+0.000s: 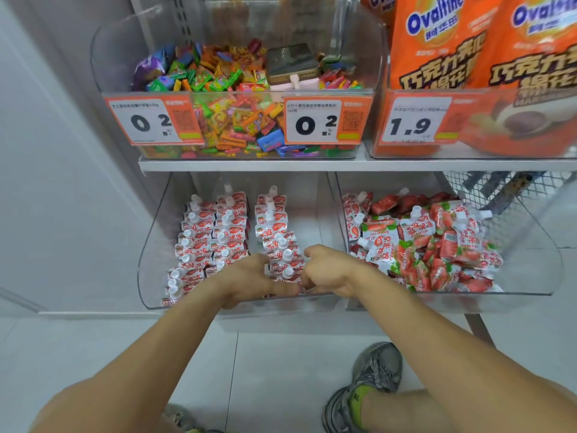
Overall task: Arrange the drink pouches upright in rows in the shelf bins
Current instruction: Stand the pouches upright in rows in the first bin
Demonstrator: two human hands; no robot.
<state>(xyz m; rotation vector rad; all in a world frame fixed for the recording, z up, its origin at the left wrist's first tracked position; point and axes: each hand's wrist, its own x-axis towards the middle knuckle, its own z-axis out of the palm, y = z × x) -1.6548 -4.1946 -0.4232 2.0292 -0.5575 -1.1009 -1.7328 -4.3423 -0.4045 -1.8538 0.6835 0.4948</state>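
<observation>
Two hands meet at the near end of the third row: left hand [249,278] flat against it, right hand [327,273] pinching the nearest pouch [288,273]; loose pouches [437,245] lie right, nearer the right hand.

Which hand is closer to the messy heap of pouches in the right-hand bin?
Right. The right hand sits beside the heap of pouches, just across the bin wall; the left hand is farther off, by the upright rows.
</observation>
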